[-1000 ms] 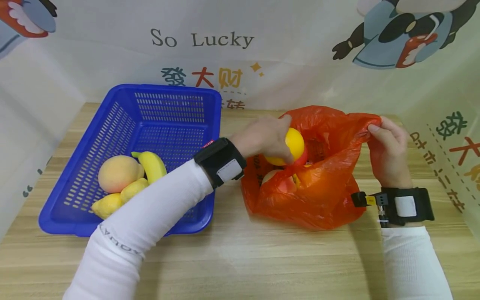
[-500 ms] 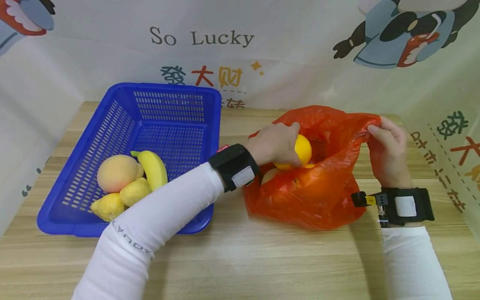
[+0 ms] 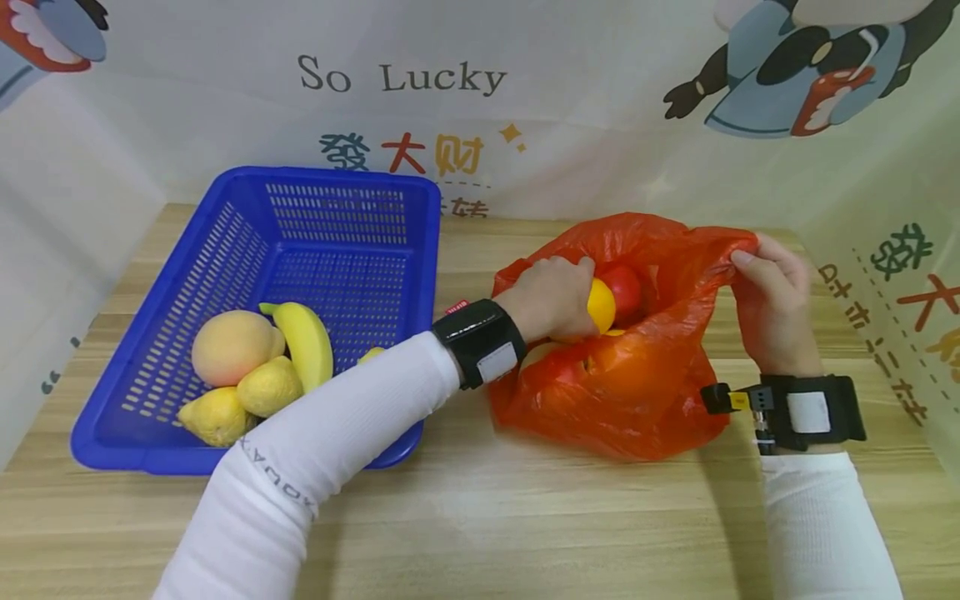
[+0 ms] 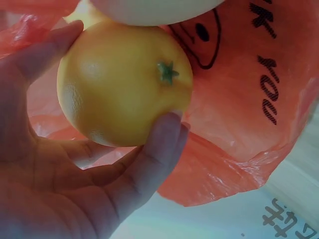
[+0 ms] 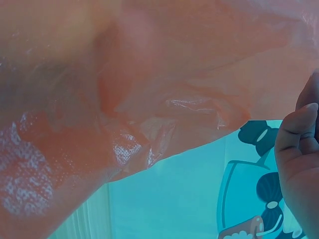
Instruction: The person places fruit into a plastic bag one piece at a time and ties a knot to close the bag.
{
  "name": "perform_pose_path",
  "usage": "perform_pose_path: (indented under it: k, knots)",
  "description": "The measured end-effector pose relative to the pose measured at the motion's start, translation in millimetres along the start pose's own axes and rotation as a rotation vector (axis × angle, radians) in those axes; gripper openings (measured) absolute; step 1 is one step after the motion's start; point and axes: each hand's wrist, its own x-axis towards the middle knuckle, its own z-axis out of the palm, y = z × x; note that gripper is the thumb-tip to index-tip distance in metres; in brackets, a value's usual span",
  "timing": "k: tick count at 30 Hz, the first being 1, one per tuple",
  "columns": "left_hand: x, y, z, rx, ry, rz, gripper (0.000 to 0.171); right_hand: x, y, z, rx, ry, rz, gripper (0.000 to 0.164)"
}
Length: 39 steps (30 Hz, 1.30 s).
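My left hand [image 3: 557, 296] reaches into the mouth of a red plastic bag [image 3: 622, 408] and grips an orange [image 3: 602, 306]. In the left wrist view, thumb and fingers curl round the orange [image 4: 124, 84], whose green star-shaped stem mark faces the camera. Just right of it in the head view lies a round red fruit [image 3: 624, 292]. More fruit inside the bag is partly hidden by the plastic. At the bag's right rim, my right hand [image 3: 780, 308] pinches the edge between thumb and fingers and holds the mouth open.
On the left stands a blue plastic basket [image 3: 258, 179] holding a peach [image 3: 232, 346], a banana [image 3: 303, 342] and yellow lemon-like fruit [image 3: 216, 417]. My left sleeve [image 3: 337, 417] crosses its front right corner. Behind the wooden table [image 3: 480, 533] hangs a printed cloth [image 3: 585, 100].
My left hand has moved right and deeper into the bag with the orange. The red fruit beside it has come into sight. My right hand stays at the rim.
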Motion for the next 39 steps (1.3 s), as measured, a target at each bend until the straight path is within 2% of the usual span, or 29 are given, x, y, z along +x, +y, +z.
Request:
perform_pose_path:
  k: [14,18,23,39]
  knots:
    - [8.1,-5.4,17.4,0.063,0.072,-0.007,0.046,0,0,2,0.008,0.016,0.012,0.025]
    - [9.0,-6.4,20.3,0.100,0.047,-0.023,0.043,-1,0,3,-0.012,0.029,0.023,0.026]
    - [9.9,-6.1,22.7,0.119,0.013,-0.050,0.048,-1,1,3,-0.025,0.027,0.028,0.027]
    - [13.7,-6.7,29.4,0.097,-0.039,-0.110,0.052,-3,2,3,-0.002,0.033,0.027,0.026]
